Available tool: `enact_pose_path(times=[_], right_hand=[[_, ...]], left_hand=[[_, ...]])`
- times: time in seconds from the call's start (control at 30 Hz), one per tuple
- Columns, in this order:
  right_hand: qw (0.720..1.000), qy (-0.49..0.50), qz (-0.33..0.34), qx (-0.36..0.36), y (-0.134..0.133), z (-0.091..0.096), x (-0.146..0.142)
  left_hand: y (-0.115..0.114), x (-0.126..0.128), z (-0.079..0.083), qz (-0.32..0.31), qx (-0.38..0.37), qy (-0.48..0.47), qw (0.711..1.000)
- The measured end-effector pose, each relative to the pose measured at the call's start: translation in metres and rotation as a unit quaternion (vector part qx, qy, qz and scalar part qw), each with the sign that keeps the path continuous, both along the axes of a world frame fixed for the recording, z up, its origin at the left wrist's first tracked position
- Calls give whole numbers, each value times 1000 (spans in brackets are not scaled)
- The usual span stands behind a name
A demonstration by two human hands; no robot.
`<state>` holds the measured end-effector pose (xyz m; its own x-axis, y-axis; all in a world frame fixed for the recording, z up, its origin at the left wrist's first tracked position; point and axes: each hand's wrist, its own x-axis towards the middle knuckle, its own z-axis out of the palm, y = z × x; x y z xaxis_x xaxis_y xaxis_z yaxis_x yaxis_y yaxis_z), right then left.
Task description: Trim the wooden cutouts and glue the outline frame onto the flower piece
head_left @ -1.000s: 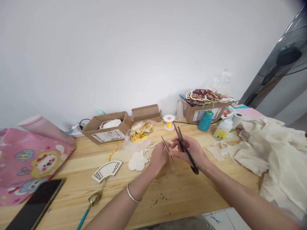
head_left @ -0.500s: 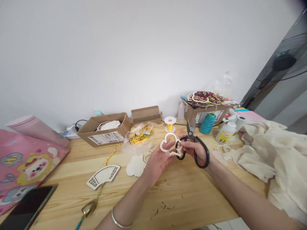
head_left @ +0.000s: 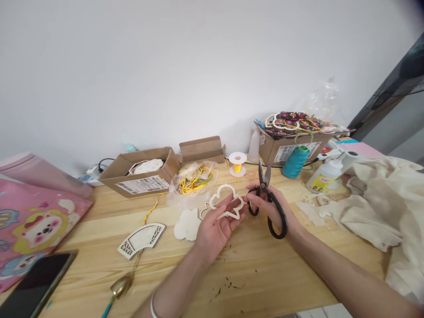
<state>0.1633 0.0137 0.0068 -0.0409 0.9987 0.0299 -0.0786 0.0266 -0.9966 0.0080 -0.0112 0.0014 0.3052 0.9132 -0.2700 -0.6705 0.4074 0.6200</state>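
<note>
My left hand [head_left: 215,227] lies palm up over the wooden table [head_left: 265,274] and holds a pale wooden cut-out frame with a cloud-like outline [head_left: 226,201] in its fingertips. My right hand [head_left: 270,207] grips black scissors [head_left: 269,201], blades pointing up and slightly apart, right beside the frame. Its fingertips touch the frame's right edge. On the table to the left of my left hand lie a solid cloud-shaped wooden piece [head_left: 187,224] and a fan-shaped wooden piece [head_left: 141,238] with a yellow cord.
Open cardboard boxes [head_left: 139,179] stand at the back, with a plastic bag of yellow cords [head_left: 194,181], a yellow thread spool [head_left: 237,163], a teal thread cone [head_left: 295,161] and a glue bottle [head_left: 323,176]. Cream cloth [head_left: 380,207] is heaped right. A phone [head_left: 36,285] and pink bag [head_left: 29,225] lie left.
The frame turned from edge-on to flat-on in my left hand. The scissors swung from pointing away at a slant to blades upright. Both hands sit a little lower and further right.
</note>
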Motion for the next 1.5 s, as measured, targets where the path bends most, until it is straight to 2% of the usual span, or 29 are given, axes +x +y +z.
enact_pose_path(times=[0.4,0.6,0.67,0.87,1.07,1.33,1.5], right_hand=[[999,38,17,-23,-3,-6,-4],[1000,25,3,-4,-2,-8,-1],[1000,16,4,-2,-1,-8,0],[1000,6,17,-3,-1,-4,2],[1000,14,23,-9,-1,-5,2],[1000,13,21,-6,-1,-1,4],[1000,12,10,-4,-4,2,3]], left_hand=[[-5,0,-1,-47,15,-24,998],[-6,2,1,-60,33,109,992],[-6,1,1,-60,35,128,989],[-3,-10,1,-128,6,71,989],[-1,-12,0,-149,2,37,988],[-4,-13,-4,-184,59,-1,981],[-3,-14,-4,-184,81,-12,979]])
